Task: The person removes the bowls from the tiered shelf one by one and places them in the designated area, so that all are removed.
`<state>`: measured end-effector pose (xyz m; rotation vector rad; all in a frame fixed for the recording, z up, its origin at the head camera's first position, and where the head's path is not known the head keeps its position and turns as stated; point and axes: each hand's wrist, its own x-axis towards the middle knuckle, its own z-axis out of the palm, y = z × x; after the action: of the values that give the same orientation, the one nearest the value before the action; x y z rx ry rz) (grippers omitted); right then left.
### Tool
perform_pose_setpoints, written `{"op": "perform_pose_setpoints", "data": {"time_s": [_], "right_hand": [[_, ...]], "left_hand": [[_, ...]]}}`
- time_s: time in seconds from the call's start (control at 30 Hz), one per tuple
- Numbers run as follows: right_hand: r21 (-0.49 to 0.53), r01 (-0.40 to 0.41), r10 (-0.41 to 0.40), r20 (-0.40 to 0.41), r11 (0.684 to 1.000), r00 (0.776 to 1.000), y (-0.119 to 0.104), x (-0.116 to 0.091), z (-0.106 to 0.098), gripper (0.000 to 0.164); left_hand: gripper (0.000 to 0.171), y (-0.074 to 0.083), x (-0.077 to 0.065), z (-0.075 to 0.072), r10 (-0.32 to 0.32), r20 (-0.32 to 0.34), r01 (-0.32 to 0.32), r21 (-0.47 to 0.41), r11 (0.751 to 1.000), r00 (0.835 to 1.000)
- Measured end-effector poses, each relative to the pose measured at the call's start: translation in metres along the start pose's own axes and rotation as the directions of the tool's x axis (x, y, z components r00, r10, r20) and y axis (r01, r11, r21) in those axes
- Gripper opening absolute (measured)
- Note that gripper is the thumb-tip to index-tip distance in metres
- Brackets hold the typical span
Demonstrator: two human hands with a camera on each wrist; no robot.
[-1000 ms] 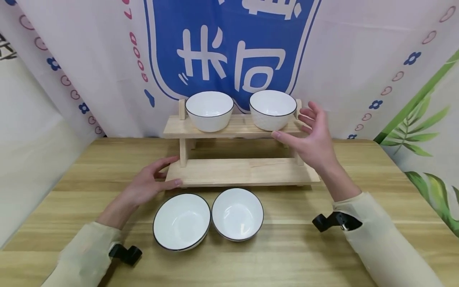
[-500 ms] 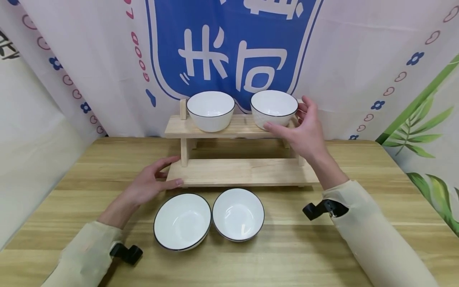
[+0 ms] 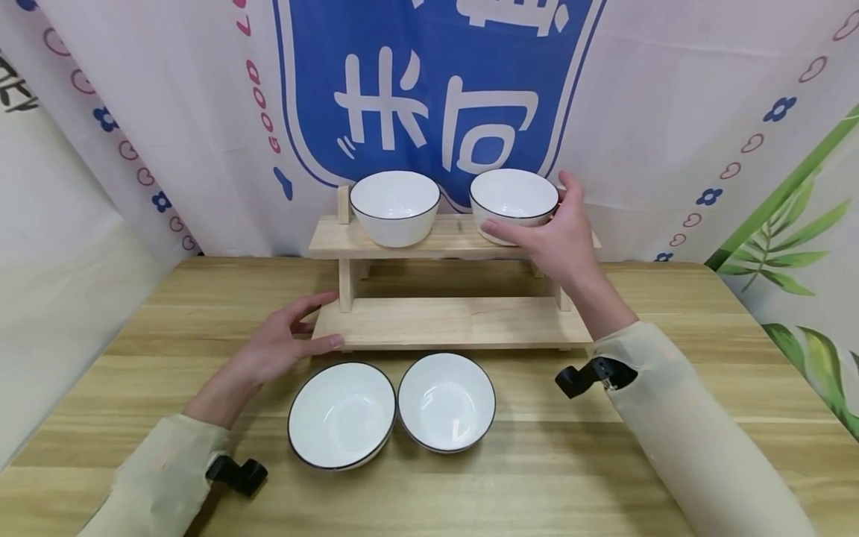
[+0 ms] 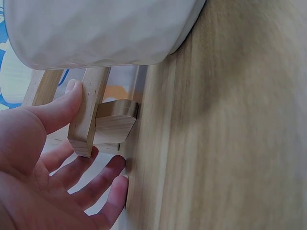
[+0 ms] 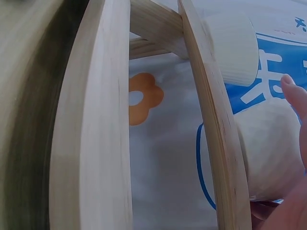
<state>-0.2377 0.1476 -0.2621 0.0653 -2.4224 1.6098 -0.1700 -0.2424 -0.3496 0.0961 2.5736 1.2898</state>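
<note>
A two-tier wooden stand (image 3: 456, 321) bears two white bowls with dark rims on its upper shelf. Around the right-hand bowl (image 3: 513, 195) curls my right hand (image 3: 562, 242), thumb across the front and fingers at the right side. The right wrist view has this bowl (image 5: 271, 148) partly behind the hand. Left of it sits the other upper bowl (image 3: 396, 205), untouched. My left hand (image 3: 285, 335) holds the left end of the lower shelf. In the left wrist view the thumb and fingers lie on opposite sides of the board (image 4: 88, 108).
Two more white bowls stand on the wooden table (image 3: 537, 477) in front of the stand: a wider left bowl (image 3: 342, 416) and a smaller right bowl (image 3: 446, 403), side by side. A printed curtain (image 3: 221, 149) hangs close behind the stand.
My right hand has moved left from beside the right upper bowl and now wraps its side. My left hand stays at the lower shelf; the bowls keep their places.
</note>
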Motion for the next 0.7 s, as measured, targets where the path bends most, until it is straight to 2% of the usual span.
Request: {"op": "perform_pose_setpoints", "data": {"time_s": [0.47, 0.7], "right_hand": [[-0.041, -0.031, 0.030, -0.028, 0.999, 0.999, 0.001, 0.011, 0.007, 0.137], [-0.066, -0.027, 0.025, -0.036, 0.997, 0.999, 0.002, 0.013, 0.008, 0.128]], "left_hand": [[0.089, -0.001, 0.001, 0.000, 0.003, -0.002, -0.003, 0.001, 1.000, 1.000], [0.090, -0.001, 0.001, 0.001, -0.001, -0.003, 0.001, -0.004, 1.000, 1.000]]}}
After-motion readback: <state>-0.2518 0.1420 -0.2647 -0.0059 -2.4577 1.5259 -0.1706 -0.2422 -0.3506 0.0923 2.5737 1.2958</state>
